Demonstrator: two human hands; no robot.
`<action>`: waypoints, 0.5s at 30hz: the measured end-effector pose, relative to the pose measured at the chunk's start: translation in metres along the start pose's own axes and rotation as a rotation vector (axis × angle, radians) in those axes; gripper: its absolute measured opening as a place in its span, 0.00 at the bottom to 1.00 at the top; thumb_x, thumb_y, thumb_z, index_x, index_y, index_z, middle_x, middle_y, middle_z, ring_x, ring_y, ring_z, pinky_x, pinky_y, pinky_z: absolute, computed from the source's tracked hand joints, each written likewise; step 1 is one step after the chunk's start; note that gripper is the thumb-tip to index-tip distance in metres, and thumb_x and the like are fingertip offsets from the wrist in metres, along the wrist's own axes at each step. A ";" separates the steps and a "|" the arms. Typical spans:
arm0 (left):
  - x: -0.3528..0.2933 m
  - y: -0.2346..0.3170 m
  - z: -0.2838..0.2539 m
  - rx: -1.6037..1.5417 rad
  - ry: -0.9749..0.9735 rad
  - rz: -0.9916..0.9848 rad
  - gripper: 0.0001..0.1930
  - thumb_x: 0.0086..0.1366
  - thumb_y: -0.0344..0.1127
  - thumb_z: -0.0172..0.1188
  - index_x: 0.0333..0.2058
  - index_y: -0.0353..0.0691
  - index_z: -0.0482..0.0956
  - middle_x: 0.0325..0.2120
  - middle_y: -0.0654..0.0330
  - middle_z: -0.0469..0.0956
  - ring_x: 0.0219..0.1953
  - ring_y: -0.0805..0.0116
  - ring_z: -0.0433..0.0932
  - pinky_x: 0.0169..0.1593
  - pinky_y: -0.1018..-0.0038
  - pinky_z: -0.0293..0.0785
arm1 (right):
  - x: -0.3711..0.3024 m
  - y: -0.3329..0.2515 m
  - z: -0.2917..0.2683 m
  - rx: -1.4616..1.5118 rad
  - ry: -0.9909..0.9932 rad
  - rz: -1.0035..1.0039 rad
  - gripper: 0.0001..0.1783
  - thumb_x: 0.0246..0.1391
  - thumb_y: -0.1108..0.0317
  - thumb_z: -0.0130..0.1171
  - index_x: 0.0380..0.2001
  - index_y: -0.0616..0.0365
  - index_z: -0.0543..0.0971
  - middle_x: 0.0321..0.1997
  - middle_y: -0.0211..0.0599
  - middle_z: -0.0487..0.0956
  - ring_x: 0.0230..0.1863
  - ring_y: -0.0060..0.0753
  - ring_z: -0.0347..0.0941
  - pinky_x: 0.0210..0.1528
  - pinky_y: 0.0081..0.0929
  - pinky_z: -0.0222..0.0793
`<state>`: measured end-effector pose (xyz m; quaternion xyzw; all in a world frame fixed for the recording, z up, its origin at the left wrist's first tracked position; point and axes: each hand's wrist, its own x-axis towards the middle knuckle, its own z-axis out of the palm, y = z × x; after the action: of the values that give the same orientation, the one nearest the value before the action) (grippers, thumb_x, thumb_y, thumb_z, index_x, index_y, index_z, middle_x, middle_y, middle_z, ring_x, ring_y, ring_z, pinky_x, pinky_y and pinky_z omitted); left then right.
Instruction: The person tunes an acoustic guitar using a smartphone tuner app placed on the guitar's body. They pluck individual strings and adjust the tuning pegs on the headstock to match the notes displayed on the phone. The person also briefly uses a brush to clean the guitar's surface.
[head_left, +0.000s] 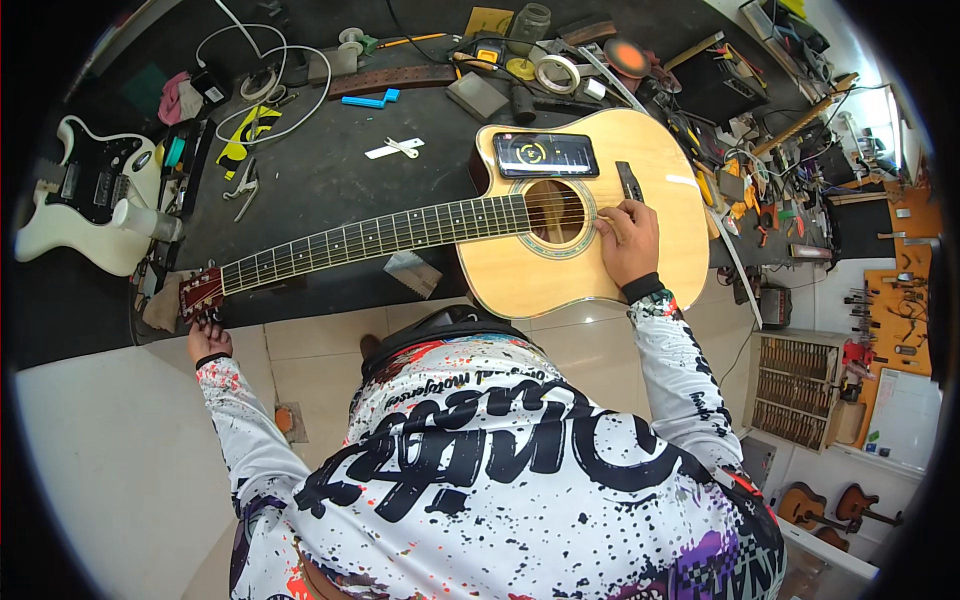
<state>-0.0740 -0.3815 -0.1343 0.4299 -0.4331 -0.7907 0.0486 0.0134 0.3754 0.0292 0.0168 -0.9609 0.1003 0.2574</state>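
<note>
A cutaway acoustic guitar (pixel 640 270) with a pale top lies face up across the bench, neck pointing left. At its reddish headstock (pixel 202 290), my left hand (pixel 210 342) has its fingers closed around a tuning peg on the near side. My right hand (pixel 630 240) is over the strings beside the sound hole (pixel 556 212), thumb and fingers curled together at the strings. Whether a pick is between them is hidden. A phone (pixel 546 155) with a lit yellow dial on its dark screen rests on the guitar's top, above the sound hole.
A white electric guitar body (pixel 85 205) lies at the far left. Blue string winder (pixel 370 99), white strip (pixel 385 151) and clamp (pixel 243 190) lie behind the neck. Tools and tape rolls (pixel 557 74) crowd the back and right. A notched metal plate (pixel 412 273) sits under the neck.
</note>
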 end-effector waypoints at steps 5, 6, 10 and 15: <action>-0.013 -0.007 0.008 0.105 0.128 0.076 0.14 0.74 0.49 0.43 0.31 0.49 0.67 0.17 0.71 0.61 0.17 0.76 0.60 0.20 0.76 0.51 | 0.000 -0.001 0.002 0.002 -0.002 0.002 0.09 0.49 0.67 0.68 0.35 0.53 0.83 0.39 0.38 0.75 0.44 0.45 0.71 0.46 0.39 0.68; -0.012 -0.008 0.009 0.106 0.128 0.074 0.14 0.74 0.49 0.43 0.31 0.49 0.67 0.17 0.71 0.61 0.17 0.76 0.60 0.20 0.76 0.51 | 0.000 -0.002 0.001 0.000 0.002 0.010 0.10 0.49 0.67 0.68 0.36 0.53 0.83 0.39 0.38 0.75 0.44 0.45 0.71 0.46 0.39 0.68; 0.005 -0.010 -0.001 0.402 0.272 0.221 0.17 0.73 0.52 0.45 0.37 0.46 0.73 0.20 0.70 0.66 0.19 0.79 0.64 0.20 0.76 0.56 | -0.001 -0.001 0.000 -0.005 -0.002 0.013 0.12 0.49 0.67 0.68 0.39 0.51 0.83 0.40 0.37 0.75 0.44 0.44 0.71 0.46 0.39 0.68; 0.021 -0.017 -0.034 1.227 0.521 0.989 0.24 0.72 0.51 0.48 0.48 0.33 0.78 0.38 0.50 0.82 0.39 0.52 0.81 0.41 0.60 0.76 | 0.004 -0.004 0.000 0.006 -0.020 -0.005 0.12 0.49 0.67 0.67 0.39 0.50 0.83 0.39 0.37 0.75 0.44 0.44 0.71 0.46 0.39 0.68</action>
<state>-0.0579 -0.4021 -0.1687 0.3096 -0.9013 -0.1766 0.2463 0.0102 0.3716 0.0323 0.0209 -0.9632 0.1027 0.2477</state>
